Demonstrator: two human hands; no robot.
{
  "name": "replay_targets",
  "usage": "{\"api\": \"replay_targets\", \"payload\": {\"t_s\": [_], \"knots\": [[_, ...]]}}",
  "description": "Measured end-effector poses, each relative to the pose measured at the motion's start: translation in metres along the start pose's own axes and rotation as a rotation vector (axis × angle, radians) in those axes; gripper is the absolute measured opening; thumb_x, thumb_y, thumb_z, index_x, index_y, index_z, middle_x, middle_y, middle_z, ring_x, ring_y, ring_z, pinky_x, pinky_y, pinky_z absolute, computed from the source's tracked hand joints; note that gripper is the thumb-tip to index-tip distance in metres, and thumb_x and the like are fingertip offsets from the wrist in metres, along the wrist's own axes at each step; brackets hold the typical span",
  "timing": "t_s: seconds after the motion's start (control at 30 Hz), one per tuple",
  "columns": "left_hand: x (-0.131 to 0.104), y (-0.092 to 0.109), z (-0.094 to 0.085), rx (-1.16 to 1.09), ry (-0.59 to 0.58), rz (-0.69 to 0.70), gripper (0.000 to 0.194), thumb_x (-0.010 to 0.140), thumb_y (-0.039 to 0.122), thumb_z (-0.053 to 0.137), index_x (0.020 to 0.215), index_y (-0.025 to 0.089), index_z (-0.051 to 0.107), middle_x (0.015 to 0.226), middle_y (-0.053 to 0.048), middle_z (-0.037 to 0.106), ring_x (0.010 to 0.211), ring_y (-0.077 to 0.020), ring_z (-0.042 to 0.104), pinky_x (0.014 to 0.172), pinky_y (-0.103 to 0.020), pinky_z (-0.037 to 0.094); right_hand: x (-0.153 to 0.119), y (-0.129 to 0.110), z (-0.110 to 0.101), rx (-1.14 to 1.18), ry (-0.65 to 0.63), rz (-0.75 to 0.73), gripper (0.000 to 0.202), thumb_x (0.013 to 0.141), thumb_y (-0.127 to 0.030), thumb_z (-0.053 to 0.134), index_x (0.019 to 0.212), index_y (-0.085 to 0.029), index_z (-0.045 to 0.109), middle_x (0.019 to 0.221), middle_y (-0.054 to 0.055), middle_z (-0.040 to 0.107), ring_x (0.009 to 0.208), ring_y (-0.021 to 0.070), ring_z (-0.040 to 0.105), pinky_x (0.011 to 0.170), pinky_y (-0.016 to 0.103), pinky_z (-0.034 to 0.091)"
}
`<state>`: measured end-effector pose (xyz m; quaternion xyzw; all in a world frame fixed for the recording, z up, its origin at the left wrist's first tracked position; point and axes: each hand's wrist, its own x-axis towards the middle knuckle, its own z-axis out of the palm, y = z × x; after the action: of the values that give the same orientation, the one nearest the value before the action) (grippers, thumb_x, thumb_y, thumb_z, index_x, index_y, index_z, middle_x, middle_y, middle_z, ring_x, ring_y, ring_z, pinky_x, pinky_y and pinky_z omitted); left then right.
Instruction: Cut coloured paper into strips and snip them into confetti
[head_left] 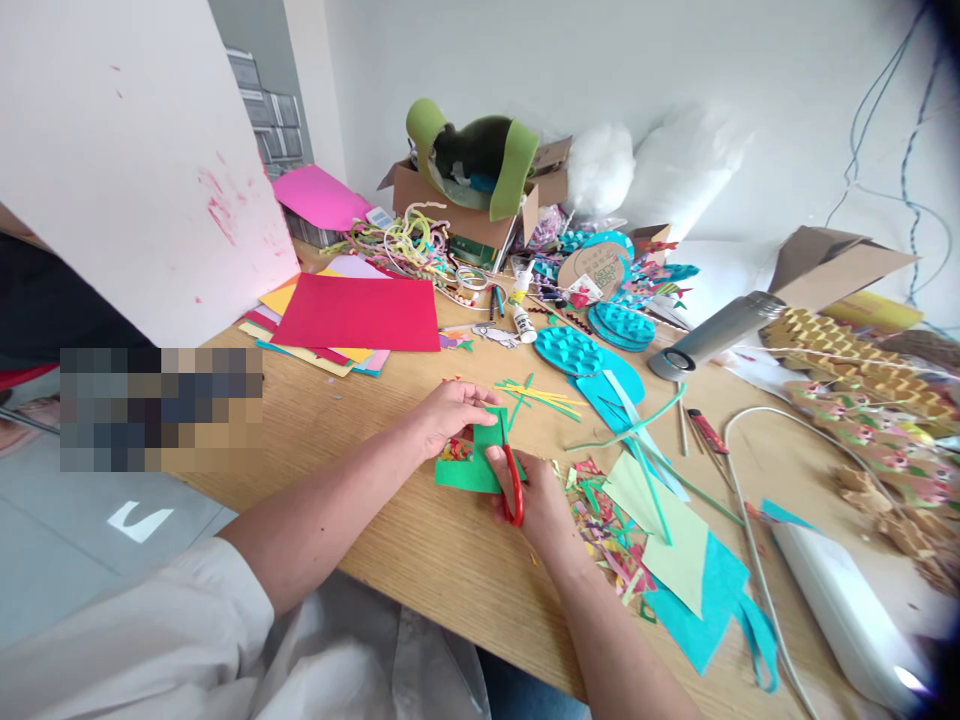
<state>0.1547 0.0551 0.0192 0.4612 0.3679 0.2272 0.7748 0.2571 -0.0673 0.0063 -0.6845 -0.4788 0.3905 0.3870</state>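
My left hand (455,412) pinches the upper left part of a green sheet (461,476), which looks like felt or paper. Red-handled scissors (514,488) are in my right hand (541,505), their blades at the sheet's upper right edge. The sheet has a notched shape and is held just over the table. Small red and yellow scraps (456,450) show beneath it. Beyond my hands lie thin green and yellow strips (544,393). To the right of my right hand spreads a heap of colourful cuttings (611,530).
Coloured sheets (356,312) are stacked at the left, by a large white board (142,160). A metal flask (716,333) lies on the right, near a red utility knife (706,432) and a white device (847,610) with a cable. Craft pieces and a cardboard box (427,200) fill the back.
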Motion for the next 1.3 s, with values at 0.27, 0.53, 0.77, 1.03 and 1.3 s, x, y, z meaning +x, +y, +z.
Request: {"api": "replay_targets", "payload": {"t_s": [0.27, 0.53, 0.77, 1.03, 1.3], "knots": [[0.000, -0.002, 0.000, -0.003, -0.020, 0.000, 0.026, 0.059, 0.005, 0.068, 0.084, 0.012, 0.064, 0.071, -0.002, 0.062, 0.057, -0.0095, 0.057, 0.054, -0.021, 0.042, 0.001, -0.001, -0.001, 0.018, -0.001, 0.009, 0.047, 0.083, -0.056, 0.050, 0.056, -0.018, 0.049, 0.039, 0.000, 0.052, 0.032, 0.0121, 0.049, 0.033, 0.020, 0.032], [0.001, -0.003, 0.001, 0.003, -0.020, -0.027, 0.028, 0.058, 0.006, 0.070, 0.086, 0.013, 0.065, 0.070, -0.001, 0.060, 0.058, -0.0097, 0.058, 0.055, -0.022, 0.043, 0.001, -0.003, -0.002, -0.009, -0.007, 0.024, 0.050, 0.084, -0.061, 0.042, 0.060, -0.017, 0.048, 0.040, 0.000, 0.052, 0.033, 0.0117, 0.049, 0.034, 0.019, 0.034], [-0.001, -0.001, 0.001, 0.010, -0.022, -0.005, 0.027, 0.058, 0.006, 0.070, 0.084, 0.013, 0.065, 0.072, -0.001, 0.061, 0.056, -0.0095, 0.057, 0.052, -0.022, 0.043, 0.002, -0.002, -0.001, 0.015, 0.040, -0.007, 0.049, 0.080, -0.061, 0.050, 0.057, -0.017, 0.048, 0.037, -0.002, 0.049, 0.030, 0.0105, 0.046, 0.032, 0.018, 0.030], [0.001, 0.011, -0.011, -0.067, 0.001, 0.042, 0.028, 0.061, 0.007, 0.069, 0.088, 0.013, 0.064, 0.071, -0.004, 0.064, 0.061, -0.0138, 0.062, 0.059, -0.027, 0.049, 0.000, -0.008, -0.018, 0.262, 0.358, -0.030, 0.048, 0.081, -0.060, 0.050, 0.068, -0.014, 0.056, 0.045, -0.001, 0.053, 0.034, 0.0107, 0.050, 0.033, 0.018, 0.035], [-0.003, 0.012, -0.005, -0.148, -0.029, -0.032, 0.026, 0.064, 0.004, 0.067, 0.088, 0.013, 0.065, 0.074, -0.005, 0.067, 0.062, -0.0135, 0.064, 0.060, -0.025, 0.051, -0.002, -0.020, -0.039, 0.440, 0.908, -0.261, 0.044, 0.087, -0.053, 0.045, 0.067, -0.015, 0.054, 0.048, -0.003, 0.052, 0.040, 0.0098, 0.053, 0.040, 0.019, 0.041]]}}
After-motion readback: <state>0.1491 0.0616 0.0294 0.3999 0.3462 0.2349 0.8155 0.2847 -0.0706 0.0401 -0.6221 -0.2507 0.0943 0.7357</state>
